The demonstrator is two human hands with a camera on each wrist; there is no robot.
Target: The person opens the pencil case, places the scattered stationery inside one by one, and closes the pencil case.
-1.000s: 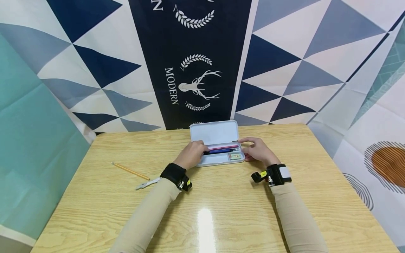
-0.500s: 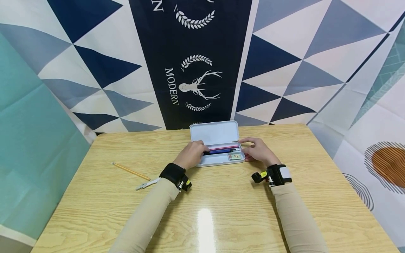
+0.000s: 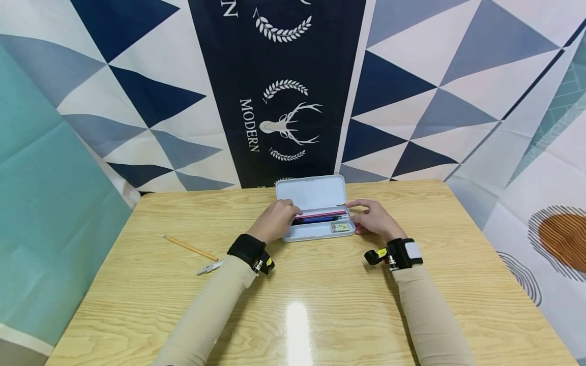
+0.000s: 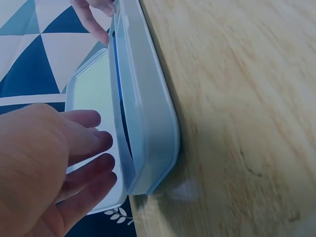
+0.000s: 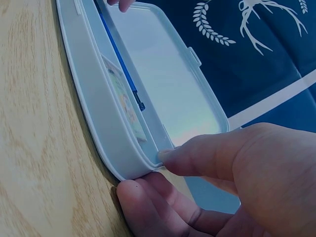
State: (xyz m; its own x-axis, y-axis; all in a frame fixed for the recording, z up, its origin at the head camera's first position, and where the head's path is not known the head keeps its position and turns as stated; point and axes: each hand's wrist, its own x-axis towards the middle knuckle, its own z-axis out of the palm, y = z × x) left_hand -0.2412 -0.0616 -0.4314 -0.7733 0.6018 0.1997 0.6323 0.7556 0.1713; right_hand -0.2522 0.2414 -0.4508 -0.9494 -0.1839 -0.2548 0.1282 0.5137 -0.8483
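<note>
One lid-up pencil case (image 3: 308, 233) near the bench's (image 3: 343, 305) twelve-o'clock edge: right hand (image 3: 376, 219) pinches its three-o'clock end; left hand (image 3: 274, 222), loosely bent, empty, at its nine-o'clock end. Toward eight o'clock: yellow pencil (image 3: 189, 247); grey tool (image 3: 209, 268), partly behind left sleeve (image 3: 208, 310).

In the head view, looks forward and down across the table (image 3: 339, 290); in wrist views, peers close from opposite ends of the shared pencil case (image 3: 311, 232).

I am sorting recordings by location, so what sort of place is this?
Probably an indoor desk workspace: a wood-grain table, a patterned backdrop close behind it, and an open pencil case.
</note>
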